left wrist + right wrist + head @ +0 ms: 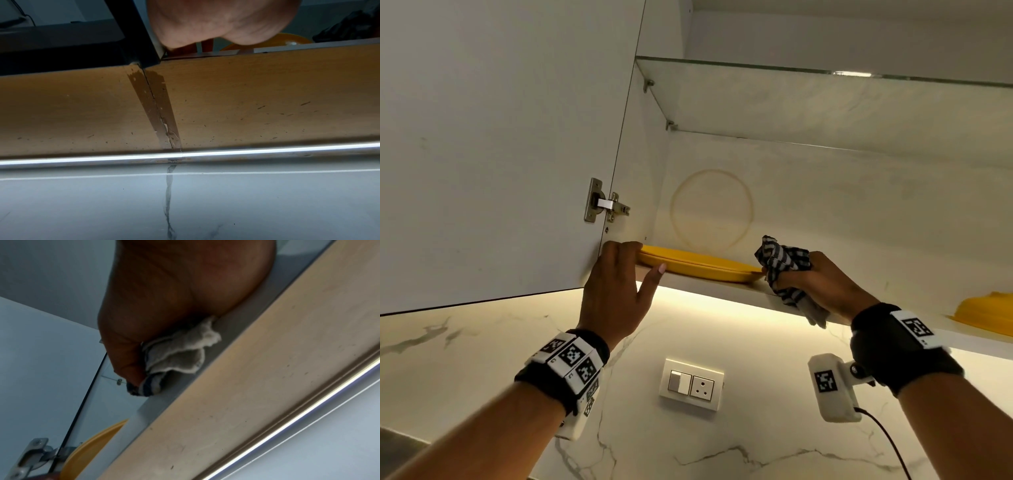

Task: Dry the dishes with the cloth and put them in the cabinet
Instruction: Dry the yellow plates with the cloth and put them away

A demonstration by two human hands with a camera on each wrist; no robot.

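A yellow plate [702,269] lies flat on the cabinet's bottom shelf [722,291], close to the front edge. My left hand [643,257] holds its left rim, fingers curled over the top and thumb against the front. My right hand [801,274] grips a bunched dark-and-white striped cloth [784,262] beside the plate's right rim. In the right wrist view the cloth [180,356] sticks out of my fist above the shelf edge, and the plate [92,447] shows at lower left. The left wrist view shows only my palm [216,24] and the cabinet's underside.
The cabinet door [500,137] stands open on the left on its hinge [604,202]. A glass shelf [825,72] spans the cabinet above. Another yellow dish [989,315] sits on the same shelf at far right. A switch and socket panel [691,383] is on the marble wall below.
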